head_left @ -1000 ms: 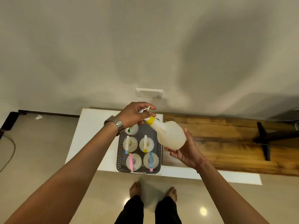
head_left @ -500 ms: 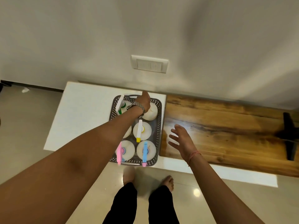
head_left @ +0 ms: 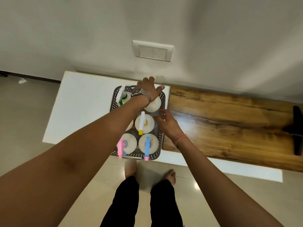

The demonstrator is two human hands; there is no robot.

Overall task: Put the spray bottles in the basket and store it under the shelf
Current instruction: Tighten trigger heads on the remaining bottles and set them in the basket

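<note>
A grey perforated basket (head_left: 112, 105) stands on a white low surface (head_left: 78, 104) and holds several white spray bottles. Their triggers are green (head_left: 122, 97), yellow (head_left: 142, 123), pink (head_left: 120, 147) and blue (head_left: 147, 147). Another bottle (head_left: 155, 104) stands in the far right corner, its head hidden under my wrist. My left hand (head_left: 148, 87) stretches over the basket's far rim with fingers and thumb spread, holding nothing. My right hand (head_left: 165, 122) hovers at the basket's right rim, fingers relaxed. My left forearm hides one more bottle.
A wooden board (head_left: 229, 125) lies to the right of the basket, with a black bracket (head_left: 297, 131) at its far end. A wall switch plate (head_left: 152, 50) sits above on the wall. My bare feet (head_left: 131, 167) stand on the tiled floor before the surface.
The bottle I held in both hands now stands in the basket's far right corner. My left hand has let go and reached past it. My right hand moved from the board to the basket's rim.
</note>
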